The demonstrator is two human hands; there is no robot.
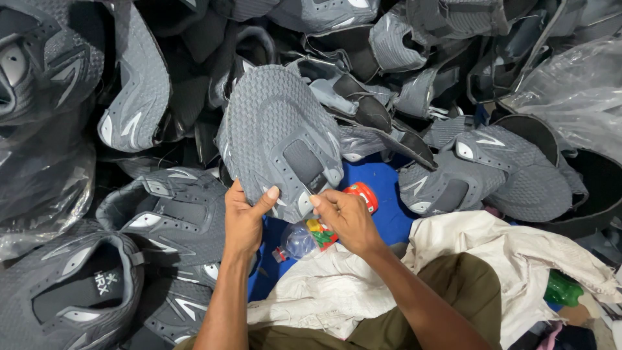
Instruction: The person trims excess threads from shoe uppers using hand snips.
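I hold up a flat grey knit shoe upper (pixel 275 133) with a dark tongue patch and pale trim. My left hand (pixel 245 217) pinches its lower edge, thumb on the front. At the tongue end, my right hand (pixel 343 217) grips the same edge with its fingertips. Under my hands lies a clear plastic bottle (pixel 304 238) with a colourful label and a small red object (pixel 363 194) on a blue surface (pixel 389 194).
Piles of grey shoe uppers (pixel 175 214) surround me on the left, back and right (pixel 492 172). Clear plastic bags (pixel 576 91) sit at the right and left edges. A white cloth (pixel 505 253) covers my lap; a green bottle (pixel 560 290) lies at the right.
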